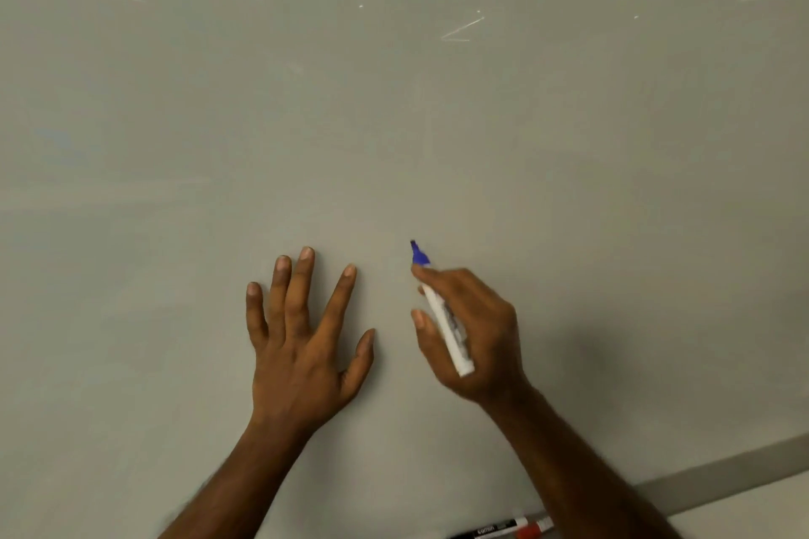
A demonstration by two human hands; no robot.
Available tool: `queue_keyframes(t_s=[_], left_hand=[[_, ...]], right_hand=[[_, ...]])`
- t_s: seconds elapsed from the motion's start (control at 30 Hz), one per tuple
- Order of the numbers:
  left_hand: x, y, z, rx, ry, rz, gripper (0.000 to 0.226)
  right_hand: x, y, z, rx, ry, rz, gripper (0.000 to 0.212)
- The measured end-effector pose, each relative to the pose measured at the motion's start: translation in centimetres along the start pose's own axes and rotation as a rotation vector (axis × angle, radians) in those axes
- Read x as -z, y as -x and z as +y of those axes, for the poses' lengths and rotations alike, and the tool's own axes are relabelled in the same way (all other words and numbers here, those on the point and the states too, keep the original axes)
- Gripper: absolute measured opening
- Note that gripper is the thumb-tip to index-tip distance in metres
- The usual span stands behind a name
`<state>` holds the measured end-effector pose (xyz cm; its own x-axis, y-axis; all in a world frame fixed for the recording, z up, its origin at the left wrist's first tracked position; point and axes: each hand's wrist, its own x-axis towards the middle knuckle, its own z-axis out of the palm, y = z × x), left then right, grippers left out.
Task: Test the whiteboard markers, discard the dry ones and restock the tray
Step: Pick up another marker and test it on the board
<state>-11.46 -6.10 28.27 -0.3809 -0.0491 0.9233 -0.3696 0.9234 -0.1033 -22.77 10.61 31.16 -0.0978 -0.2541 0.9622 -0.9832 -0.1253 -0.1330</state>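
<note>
A large whiteboard (394, 123) fills the view, with no ink marks visible on it. My right hand (475, 333) grips an uncapped blue marker (451, 328) with a white barrel. Its blue tip points up at the board, close to the surface. My left hand (302, 333) rests flat against the board, fingers spread, just left of the marker. At the bottom edge lie two capped markers, one black (486, 530) and one red (532, 529), partly cut off by the frame.
The whiteboard's grey lower frame (722, 473) runs diagonally at the bottom right, with a pale wall or ledge below it. Ceiling lights reflect in the upper part of the board.
</note>
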Motion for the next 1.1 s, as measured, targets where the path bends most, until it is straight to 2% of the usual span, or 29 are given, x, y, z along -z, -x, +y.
queue_keyframes(t_s=[0.17, 0.3, 0.47, 0.6, 0.73, 0.9, 1.0, 1.1], left_hand=[[0.6, -0.4, -0.6, 0.039, -0.001, -0.005, 0.075], [0.6, -0.1, -0.2, 0.057, 0.009, -0.009, 0.076], [0.2, 1.3, -0.5, 0.035, -0.003, -0.041, 0.078], [0.0, 2.5, -0.3, 0.028, -0.001, -0.058, 0.077], [0.1, 3.3, -0.2, 0.029, 0.010, -0.077, 0.080], [-0.2, 4.4, 0.1, 0.028, 0.020, -0.104, 0.081], [-0.5, 5.4, 0.5, 0.028, 0.025, -0.132, 0.082], [-0.9, 6.4, 0.8, 0.023, 0.017, -0.157, 0.082]], right_hand=[[-1.6, -4.4, -0.7, -0.054, -0.049, 0.158, 0.041], [-2.8, -2.4, -1.5, 0.013, 0.012, -0.020, 0.042], [-2.5, 1.3, -0.2, -0.110, 0.018, 0.097, 0.040], [-2.2, 3.1, -0.7, -0.038, 0.057, -0.131, 0.044], [-1.7, 4.8, 0.3, -0.152, 0.058, 0.046, 0.043], [-1.9, 7.3, -0.1, -0.099, 0.086, -0.085, 0.046], [-1.5, 8.9, 0.7, -0.213, 0.102, 0.003, 0.048], [-1.8, 10.5, 0.7, -0.202, 0.095, -0.082, 0.051]])
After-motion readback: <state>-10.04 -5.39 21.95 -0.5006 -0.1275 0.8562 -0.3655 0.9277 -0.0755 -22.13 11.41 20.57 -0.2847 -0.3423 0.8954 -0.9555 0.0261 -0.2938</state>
